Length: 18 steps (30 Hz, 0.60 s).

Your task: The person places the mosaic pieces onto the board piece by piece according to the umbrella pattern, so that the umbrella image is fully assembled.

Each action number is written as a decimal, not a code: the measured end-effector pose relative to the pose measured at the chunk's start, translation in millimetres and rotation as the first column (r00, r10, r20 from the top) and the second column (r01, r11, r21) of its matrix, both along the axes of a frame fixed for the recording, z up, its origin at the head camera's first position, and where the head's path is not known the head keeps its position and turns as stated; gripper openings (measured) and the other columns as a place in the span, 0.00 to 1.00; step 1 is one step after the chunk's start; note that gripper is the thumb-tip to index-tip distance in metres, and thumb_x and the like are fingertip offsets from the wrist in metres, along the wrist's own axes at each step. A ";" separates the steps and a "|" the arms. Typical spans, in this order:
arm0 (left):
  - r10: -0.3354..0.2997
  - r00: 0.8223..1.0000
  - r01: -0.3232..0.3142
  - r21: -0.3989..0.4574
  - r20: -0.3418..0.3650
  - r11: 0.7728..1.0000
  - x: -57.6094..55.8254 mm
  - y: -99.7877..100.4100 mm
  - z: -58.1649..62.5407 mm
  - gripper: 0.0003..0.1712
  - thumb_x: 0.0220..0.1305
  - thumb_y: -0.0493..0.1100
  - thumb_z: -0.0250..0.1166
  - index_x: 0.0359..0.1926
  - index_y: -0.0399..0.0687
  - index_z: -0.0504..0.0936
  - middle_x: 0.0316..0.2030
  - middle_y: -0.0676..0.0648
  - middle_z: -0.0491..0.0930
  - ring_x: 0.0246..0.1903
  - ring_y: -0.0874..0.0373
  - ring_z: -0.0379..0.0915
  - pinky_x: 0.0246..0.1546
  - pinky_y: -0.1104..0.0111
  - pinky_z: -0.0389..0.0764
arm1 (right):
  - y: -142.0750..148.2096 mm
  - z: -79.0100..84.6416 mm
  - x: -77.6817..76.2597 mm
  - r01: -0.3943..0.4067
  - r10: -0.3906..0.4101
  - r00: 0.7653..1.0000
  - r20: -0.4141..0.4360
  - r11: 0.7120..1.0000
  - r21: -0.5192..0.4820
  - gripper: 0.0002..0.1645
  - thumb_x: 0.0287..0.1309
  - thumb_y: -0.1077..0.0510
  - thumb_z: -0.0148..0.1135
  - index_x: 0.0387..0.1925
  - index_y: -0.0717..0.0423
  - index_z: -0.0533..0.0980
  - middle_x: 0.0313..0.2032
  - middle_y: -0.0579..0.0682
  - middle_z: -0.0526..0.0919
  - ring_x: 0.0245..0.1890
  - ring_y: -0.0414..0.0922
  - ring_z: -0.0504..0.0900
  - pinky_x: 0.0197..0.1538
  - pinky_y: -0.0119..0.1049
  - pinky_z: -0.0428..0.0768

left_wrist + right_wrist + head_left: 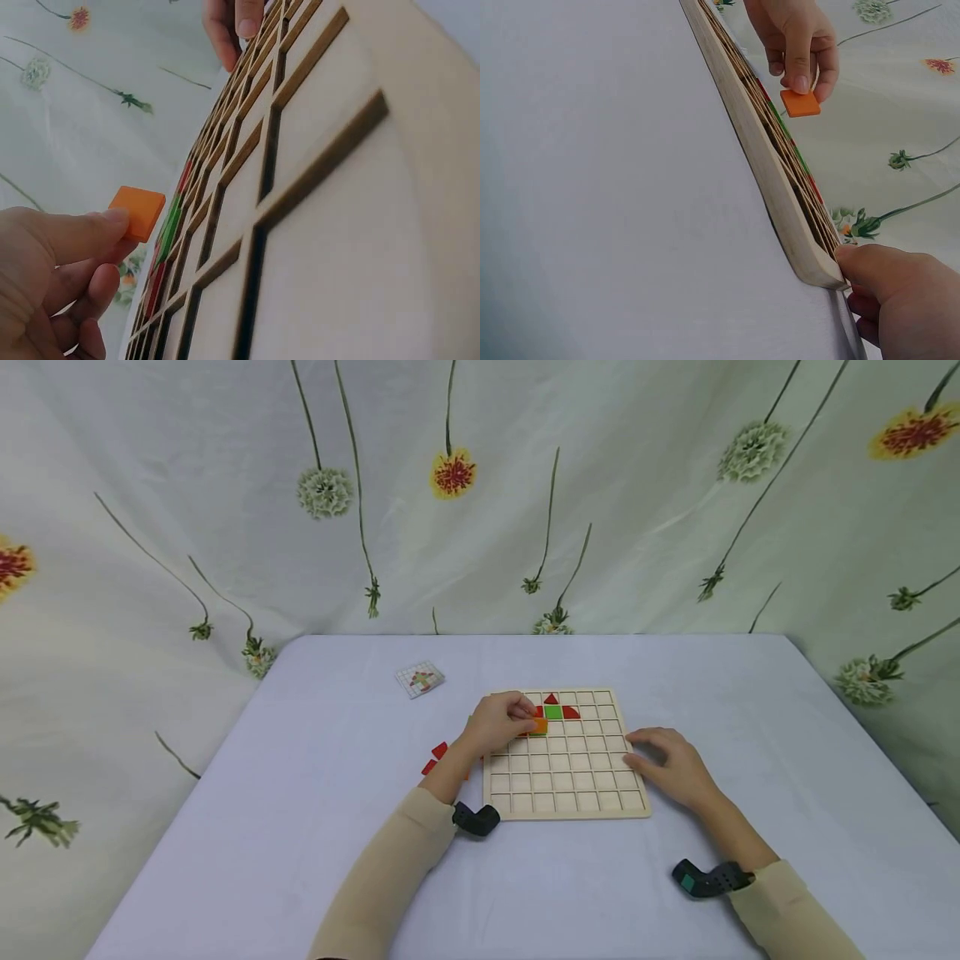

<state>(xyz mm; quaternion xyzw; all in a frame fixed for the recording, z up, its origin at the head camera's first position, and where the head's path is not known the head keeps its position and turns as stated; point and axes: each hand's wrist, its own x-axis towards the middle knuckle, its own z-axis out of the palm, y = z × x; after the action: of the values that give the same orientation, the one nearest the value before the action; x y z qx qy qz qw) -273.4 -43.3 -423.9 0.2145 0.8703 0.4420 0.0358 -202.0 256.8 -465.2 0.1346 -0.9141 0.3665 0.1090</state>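
Note:
Thumb and fingers of my left hand (498,722) pinch an orange square tile (137,214) over the upper left part of a wooden grid board (566,816). The right wrist view shows that orange tile held above the board's surface. In the grid lie a green square tile (553,712), a red triangle tile (551,699) above it and a red rounded tile (572,712) to its right. More red and green pieces are partly hidden by the left hand. My right hand (675,768) rests at the board's right edge, its thumb (862,259) touching the rim.
Several loose red pieces (439,749) lie left of the board, partly behind the left forearm. A small printed pattern card (420,678) lies farther back on the white-covered table (300,760). A flower-print curtain (487,543) hangs behind the table.

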 end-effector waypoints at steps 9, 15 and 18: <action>-0.019 0.998 0.014 -0.078 -0.066 0.997 0.2 19.7 -4.2 0.06 0.63 0.41 0.68 0.40 0.47 0.87 0.34 0.52 0.84 0.36 0.59 0.77 0.40 0.67 0.76 | -0.1 -0.1 -0.2 -0.006 0.006 1.000 -0.016 1.000 -0.002 0.19 0.58 0.56 0.69 0.48 0.61 0.80 0.51 0.61 0.80 0.56 0.61 0.72 0.59 0.58 0.66; 0.010 0.997 -0.016 -0.072 -0.082 0.997 -4.0 25.7 -10.4 0.05 0.63 0.42 0.68 0.40 0.49 0.87 0.33 0.54 0.83 0.33 0.61 0.76 0.37 0.69 0.75 | -0.7 -0.5 0.2 0.002 -0.002 1.000 0.003 1.000 -0.002 0.19 0.58 0.56 0.69 0.48 0.61 0.80 0.52 0.61 0.80 0.57 0.61 0.72 0.60 0.58 0.66; 0.010 0.996 -0.015 -0.058 -0.085 0.998 -3.9 27.3 -12.0 0.05 0.63 0.41 0.68 0.39 0.48 0.87 0.33 0.54 0.83 0.33 0.61 0.76 0.36 0.69 0.75 | -1.1 0.4 0.8 0.005 -0.005 1.000 0.017 1.000 -0.002 0.20 0.58 0.55 0.69 0.49 0.61 0.80 0.52 0.61 0.80 0.58 0.60 0.71 0.60 0.58 0.65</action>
<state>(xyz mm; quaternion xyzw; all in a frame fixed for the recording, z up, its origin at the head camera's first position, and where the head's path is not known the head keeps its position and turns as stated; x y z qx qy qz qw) -277.3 -16.1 -435.9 0.2264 0.8849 0.4070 0.0027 -201.1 255.7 -464.9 0.1290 -0.9150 0.3684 0.1023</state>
